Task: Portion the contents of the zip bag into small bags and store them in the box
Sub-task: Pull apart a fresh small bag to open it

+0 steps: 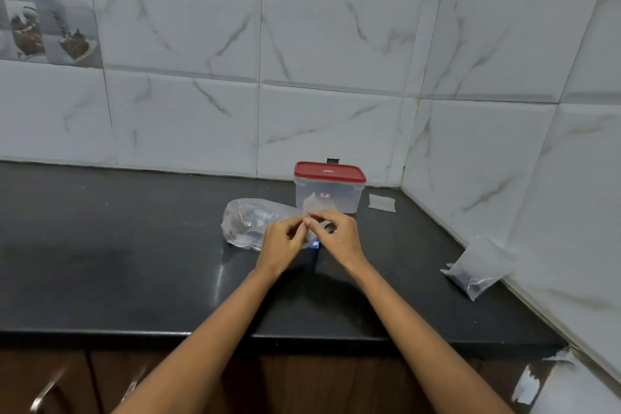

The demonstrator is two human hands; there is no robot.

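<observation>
A small clear bag [312,204] is held up over the black counter, pinched at its lower edge by my left hand [281,243] and my right hand [337,235], fingertips meeting. Behind my left hand lies the large clear zip bag [247,222] with dark contents inside; its blue zip end [316,244] shows between my wrists. The clear plastic box [327,196] with a red lid [329,172] stands shut just beyond my hands, near the wall.
A flat small empty bag [382,202] lies right of the box. Another clear bag [477,267] with dark contents leans against the right tiled wall. The counter's front edge [134,333] runs above wooden cabinet doors.
</observation>
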